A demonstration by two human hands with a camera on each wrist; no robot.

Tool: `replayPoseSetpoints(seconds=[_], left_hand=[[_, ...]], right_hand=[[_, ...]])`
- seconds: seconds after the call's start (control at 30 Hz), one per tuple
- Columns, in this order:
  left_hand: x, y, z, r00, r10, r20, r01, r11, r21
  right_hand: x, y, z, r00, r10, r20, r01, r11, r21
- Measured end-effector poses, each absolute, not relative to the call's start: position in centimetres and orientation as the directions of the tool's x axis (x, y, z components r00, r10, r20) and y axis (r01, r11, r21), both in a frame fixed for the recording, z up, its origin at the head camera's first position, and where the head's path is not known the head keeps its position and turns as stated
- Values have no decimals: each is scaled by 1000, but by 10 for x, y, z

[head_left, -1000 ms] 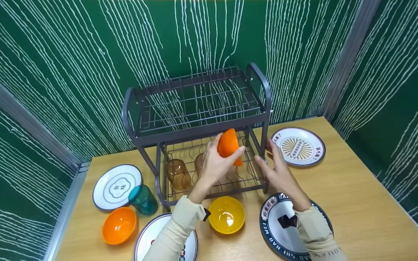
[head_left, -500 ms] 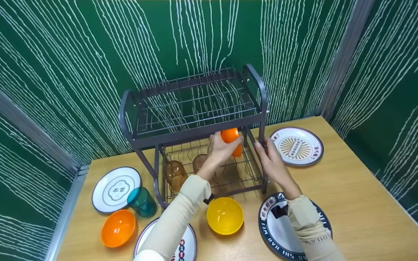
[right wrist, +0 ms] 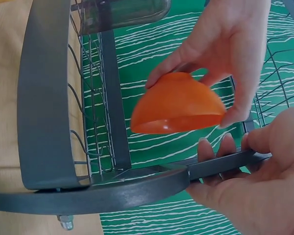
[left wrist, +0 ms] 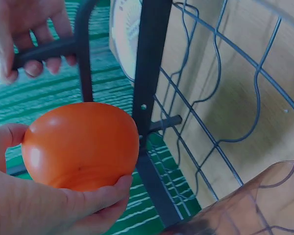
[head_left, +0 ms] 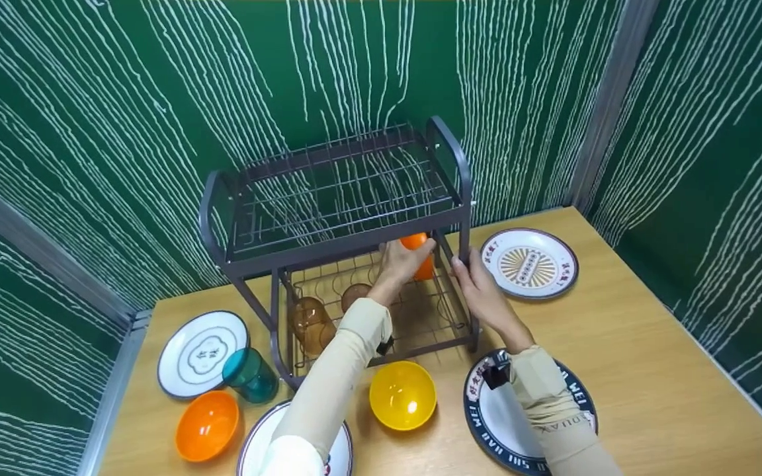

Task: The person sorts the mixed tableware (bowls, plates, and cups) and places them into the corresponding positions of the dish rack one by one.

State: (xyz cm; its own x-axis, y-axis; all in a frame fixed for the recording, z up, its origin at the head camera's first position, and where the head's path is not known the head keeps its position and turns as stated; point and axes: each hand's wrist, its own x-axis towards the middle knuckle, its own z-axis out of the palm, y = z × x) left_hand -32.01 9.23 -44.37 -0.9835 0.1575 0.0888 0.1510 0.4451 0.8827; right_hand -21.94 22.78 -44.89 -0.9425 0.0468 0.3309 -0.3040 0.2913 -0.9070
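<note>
My left hand (head_left: 402, 264) pinches an orange bowl (left wrist: 83, 147) between thumb and fingers, inside the lower tier of a dark two-tier dish rack (head_left: 348, 235). In the right wrist view the bowl is tilted on its side, apart from the wires. My right hand (head_left: 483, 291) grips the rack's right upright, its fingers curled round the bar in the right wrist view. Brown see-through glasses (head_left: 311, 325) lie on the lower tier, left of the bowl. In the head view, my left hand hides part of the bowl.
Left of the rack are a white plate (head_left: 186, 370), a teal cup (head_left: 250, 375) and another orange bowl (head_left: 208, 426). A yellow bowl (head_left: 403, 396) sits in front. A dark-rimmed plate (head_left: 507, 410) lies under my right forearm, and a patterned plate (head_left: 530, 264) is at right.
My left hand has carried the orange bowl deeper under the rack's upper tier. My right hand has gone from beside the right upright to gripping it. The head view has shifted slightly.
</note>
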Motion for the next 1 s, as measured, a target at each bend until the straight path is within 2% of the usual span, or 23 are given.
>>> replayPoseSetpoints(seconds=[0.3, 0.57, 1.0], left_hand=[[-337, 100, -454, -990, 89, 107, 138, 539, 831], [-345, 104, -464, -999, 40, -22, 7, 606, 796], [-350, 110, -476, -996, 61, -71, -29, 517, 856]], right_hand=[[-218, 229, -450, -942, 44, 332, -305, 291, -907], [-218, 228, -451, -942, 33, 334, -312, 284, -907], [-217, 231, -452, -947, 56, 317, -293, 258, -921]])
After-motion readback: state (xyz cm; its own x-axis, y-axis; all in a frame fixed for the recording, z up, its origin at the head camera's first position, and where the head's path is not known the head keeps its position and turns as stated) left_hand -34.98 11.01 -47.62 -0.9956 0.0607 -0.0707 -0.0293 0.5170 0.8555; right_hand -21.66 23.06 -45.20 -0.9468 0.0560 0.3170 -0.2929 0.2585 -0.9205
